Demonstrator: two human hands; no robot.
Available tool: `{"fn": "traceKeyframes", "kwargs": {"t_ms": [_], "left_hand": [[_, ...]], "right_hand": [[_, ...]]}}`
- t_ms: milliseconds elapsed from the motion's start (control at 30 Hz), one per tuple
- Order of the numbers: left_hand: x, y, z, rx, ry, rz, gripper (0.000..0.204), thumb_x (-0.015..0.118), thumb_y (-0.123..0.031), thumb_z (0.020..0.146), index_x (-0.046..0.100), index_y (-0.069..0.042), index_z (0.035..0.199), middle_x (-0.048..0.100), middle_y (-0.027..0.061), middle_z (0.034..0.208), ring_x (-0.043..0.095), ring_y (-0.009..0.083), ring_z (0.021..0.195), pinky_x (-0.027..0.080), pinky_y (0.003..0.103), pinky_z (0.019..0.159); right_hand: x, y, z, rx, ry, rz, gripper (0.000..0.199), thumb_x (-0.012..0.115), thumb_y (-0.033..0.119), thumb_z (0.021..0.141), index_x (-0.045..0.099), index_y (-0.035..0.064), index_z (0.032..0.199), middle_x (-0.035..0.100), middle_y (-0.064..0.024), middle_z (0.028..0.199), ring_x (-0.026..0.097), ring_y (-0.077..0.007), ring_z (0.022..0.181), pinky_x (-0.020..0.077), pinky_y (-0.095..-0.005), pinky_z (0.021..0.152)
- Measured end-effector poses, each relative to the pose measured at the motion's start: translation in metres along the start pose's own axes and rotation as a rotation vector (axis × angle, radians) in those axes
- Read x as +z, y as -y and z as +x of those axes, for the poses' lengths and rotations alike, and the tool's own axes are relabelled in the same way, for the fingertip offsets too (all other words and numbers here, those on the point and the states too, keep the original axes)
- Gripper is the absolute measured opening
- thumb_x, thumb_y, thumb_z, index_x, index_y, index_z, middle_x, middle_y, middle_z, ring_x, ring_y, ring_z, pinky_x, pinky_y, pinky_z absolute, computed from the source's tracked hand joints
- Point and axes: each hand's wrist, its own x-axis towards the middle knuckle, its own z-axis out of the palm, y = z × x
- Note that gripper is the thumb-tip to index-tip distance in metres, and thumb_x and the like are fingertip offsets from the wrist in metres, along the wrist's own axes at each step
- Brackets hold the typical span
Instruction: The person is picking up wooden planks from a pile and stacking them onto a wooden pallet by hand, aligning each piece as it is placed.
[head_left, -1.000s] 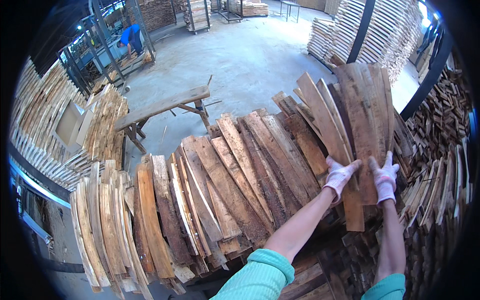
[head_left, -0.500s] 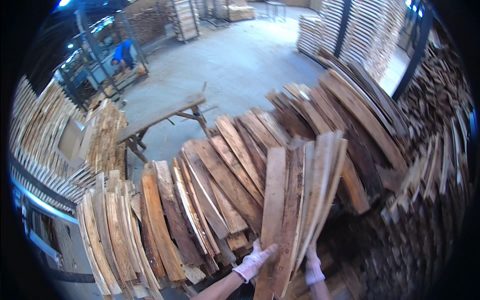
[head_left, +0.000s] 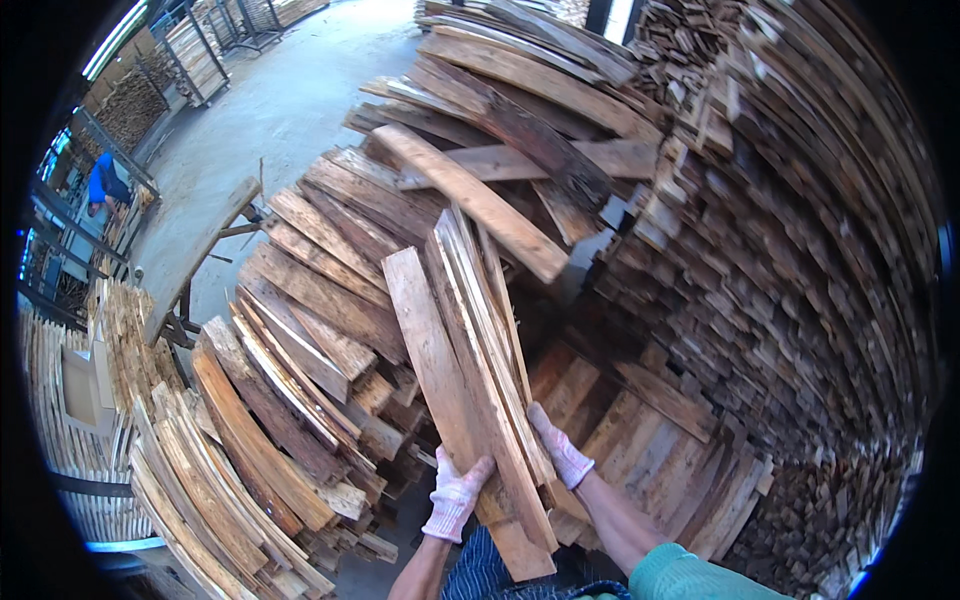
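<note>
Between my two gloved hands I hold a bundle of long, rough wooden boards point(head_left: 470, 370), tilted with its far end up and its near end at my body. My left hand point(head_left: 458, 492), in a white and pink knit glove, grips the bundle's left side with the thumb across a wide board. Against the right side presses my right hand point(head_left: 560, 446), gloved alike; its fingers are partly hidden by the boards. Left of the bundle lies a row of stacked loose boards point(head_left: 330, 290). To the right, a low stack of boards point(head_left: 640, 450) lies flat.
A tall wall of stacked wood point(head_left: 760, 300) rises along the right. Loose boards point(head_left: 530, 80) lie piled at the far side, one jutting toward me. A wooden trestle bench point(head_left: 205, 255) stands at the left, near a cardboard box point(head_left: 88, 385). A person in blue point(head_left: 105, 185) bends far left.
My view has turned to the right. The board bundle has come along with both hands, nearer my body and over toward the low stack beside the wood wall.
</note>
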Motion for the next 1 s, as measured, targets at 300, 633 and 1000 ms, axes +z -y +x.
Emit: {"fn": "traceKeyframes", "kwargs": {"t_ms": [300, 633, 1000], "left_hand": [[0.063, 0.122, -0.112, -0.060, 0.302, 0.023, 0.082, 0.085, -0.015, 0.082, 0.031, 0.001, 0.141, 0.058, 0.0162, 0.132, 0.060, 0.0253, 0.120, 0.050, 0.040, 0.105], [0.162, 0.165, -0.097, -0.063, 0.350, 0.378, 0.059, 0.080, -0.013, 0.084, 0.045, 0.000, 0.130, 0.067, 0.0161, 0.113, 0.065, 0.0226, 0.100, 0.054, 0.038, 0.090], [0.061, 0.131, -0.058, 0.406, 0.100, 0.807, 0.054, 0.078, -0.010, 0.078, 0.047, 0.001, 0.122, 0.059, 0.0193, 0.102, 0.063, 0.0314, 0.088, 0.055, 0.041, 0.083]], "right_hand": [[-0.128, -0.125, -0.159, -0.065, -0.114, 0.255, 0.082, 0.056, 0.069, 0.095, 0.054, 0.0038, 0.144, 0.065, -0.0140, 0.134, 0.064, -0.0210, 0.118, 0.0512, -0.0366, 0.103], [-0.246, -0.156, -0.181, -0.089, -0.543, -0.167, 0.121, 0.089, 0.044, 0.076, 0.015, 0.0013, 0.161, 0.052, -0.0222, 0.148, 0.049, -0.0296, 0.139, 0.0365, -0.0361, 0.118], [-0.196, -0.141, -0.184, 0.111, -0.668, -0.926, 0.109, 0.075, 0.060, 0.080, 0.018, 0.0194, 0.164, 0.032, -0.0338, 0.153, 0.035, -0.0547, 0.141, 0.0332, -0.0567, 0.117]]}}
